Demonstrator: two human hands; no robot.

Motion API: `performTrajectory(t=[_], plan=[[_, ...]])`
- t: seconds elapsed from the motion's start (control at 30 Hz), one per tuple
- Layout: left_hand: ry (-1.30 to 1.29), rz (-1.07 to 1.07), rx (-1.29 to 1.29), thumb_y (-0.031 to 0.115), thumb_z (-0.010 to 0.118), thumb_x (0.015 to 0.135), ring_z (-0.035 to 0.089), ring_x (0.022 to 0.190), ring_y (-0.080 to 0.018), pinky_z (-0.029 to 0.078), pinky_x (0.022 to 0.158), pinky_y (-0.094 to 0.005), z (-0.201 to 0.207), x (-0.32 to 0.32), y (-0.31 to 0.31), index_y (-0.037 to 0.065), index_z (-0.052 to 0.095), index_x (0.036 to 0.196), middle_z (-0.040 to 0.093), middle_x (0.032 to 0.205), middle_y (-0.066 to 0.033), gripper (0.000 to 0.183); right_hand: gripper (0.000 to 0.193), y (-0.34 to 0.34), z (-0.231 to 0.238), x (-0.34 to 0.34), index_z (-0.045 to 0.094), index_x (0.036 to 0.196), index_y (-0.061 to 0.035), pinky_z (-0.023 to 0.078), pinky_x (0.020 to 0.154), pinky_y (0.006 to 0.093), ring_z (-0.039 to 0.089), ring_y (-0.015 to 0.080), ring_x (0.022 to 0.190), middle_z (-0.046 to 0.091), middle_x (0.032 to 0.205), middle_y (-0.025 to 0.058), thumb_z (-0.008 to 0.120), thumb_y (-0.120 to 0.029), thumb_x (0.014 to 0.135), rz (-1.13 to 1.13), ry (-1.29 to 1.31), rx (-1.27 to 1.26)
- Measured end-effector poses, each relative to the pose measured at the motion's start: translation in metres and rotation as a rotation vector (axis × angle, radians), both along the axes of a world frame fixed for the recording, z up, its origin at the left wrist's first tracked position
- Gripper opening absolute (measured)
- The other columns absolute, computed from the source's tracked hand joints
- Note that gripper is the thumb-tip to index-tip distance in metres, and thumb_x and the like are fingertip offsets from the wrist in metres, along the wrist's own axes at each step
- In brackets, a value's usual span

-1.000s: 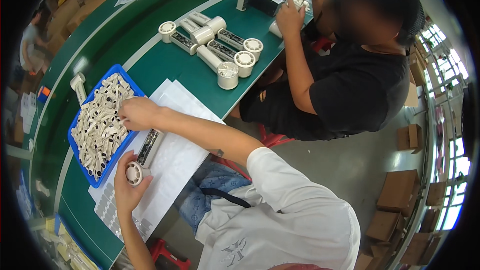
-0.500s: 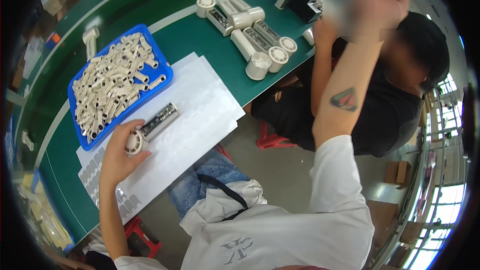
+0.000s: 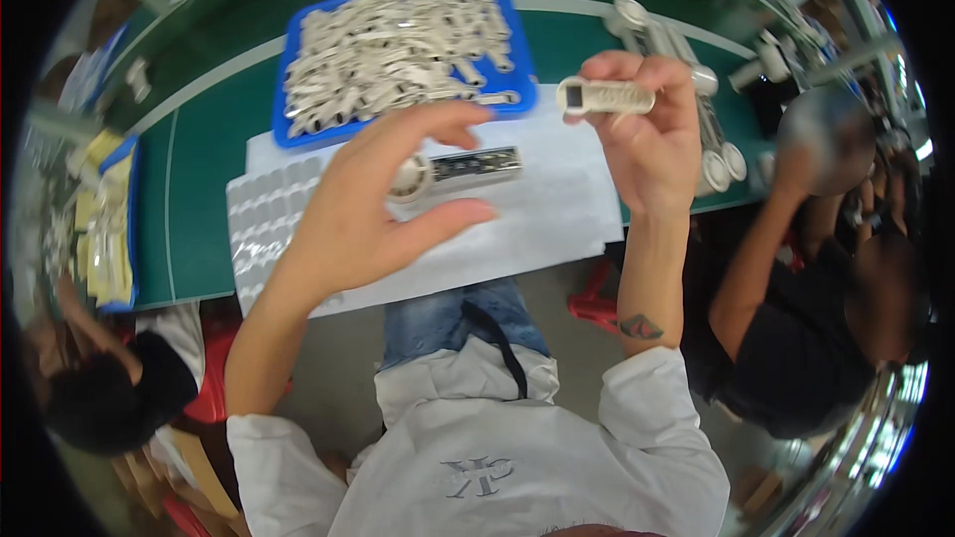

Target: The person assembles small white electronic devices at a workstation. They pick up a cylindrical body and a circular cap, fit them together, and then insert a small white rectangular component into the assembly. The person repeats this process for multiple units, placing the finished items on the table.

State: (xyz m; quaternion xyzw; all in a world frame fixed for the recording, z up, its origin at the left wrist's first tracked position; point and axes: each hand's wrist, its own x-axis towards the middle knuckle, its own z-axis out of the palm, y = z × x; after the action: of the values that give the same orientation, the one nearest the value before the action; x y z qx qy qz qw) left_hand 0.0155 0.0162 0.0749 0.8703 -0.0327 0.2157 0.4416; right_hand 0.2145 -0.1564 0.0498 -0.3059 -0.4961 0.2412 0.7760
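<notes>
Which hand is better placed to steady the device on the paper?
Likely the left hand: open, near the round end of the device. The right hand holds a small cream part.

Our left hand point(image 3: 360, 201) curves, thumb spread wide from the fingers, while we hold our right hand point(image 3: 652, 151) up in a pinch.

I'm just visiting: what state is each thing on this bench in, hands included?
Left hand: open, thumb and fingers spread apart.
Right hand: closed on a small cream part.
Cream device: lying down, dark insides exposed.
Blue tray: heaped with similar parts.
White sheets: lying flat on the green table.
</notes>
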Motion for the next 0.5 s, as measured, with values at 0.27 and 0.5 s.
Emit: performTrajectory(t=[0.27,0.5], plan=[[-0.21,0.086,-0.108,0.003,0.075,0.079,0.066,0.082,-0.0163,0.049,0.071,-0.0277,-0.015,0.009,-0.01,0.004,0.07,0.113,0.071,0.095,-0.0074,0.034,0.033,0.016,-0.025,-0.041,0.057,0.107,-0.0037,0.052,0.078,0.0298,0.062,0.0153,0.091,0.06,0.098,0.0062,0.071,0.008,0.08,0.008,0.041,-0.129],[-0.354,0.001,0.027,0.003,0.08,0.075,0.064,0.075,-0.0198,0.049,0.067,-0.0294,-0.001,-0.002,-0.019,0.002,0.072,0.108,0.068,0.086,-0.0096,0.034,0.024,-0.009,-0.005,-0.063,0.054,0.107,0.0023,0.054,0.068,0.0323,0.064,0.0211,0.077,0.061,0.094,0.0175,0.066,-0.006,0.088,0.037,0.042,-0.088]])
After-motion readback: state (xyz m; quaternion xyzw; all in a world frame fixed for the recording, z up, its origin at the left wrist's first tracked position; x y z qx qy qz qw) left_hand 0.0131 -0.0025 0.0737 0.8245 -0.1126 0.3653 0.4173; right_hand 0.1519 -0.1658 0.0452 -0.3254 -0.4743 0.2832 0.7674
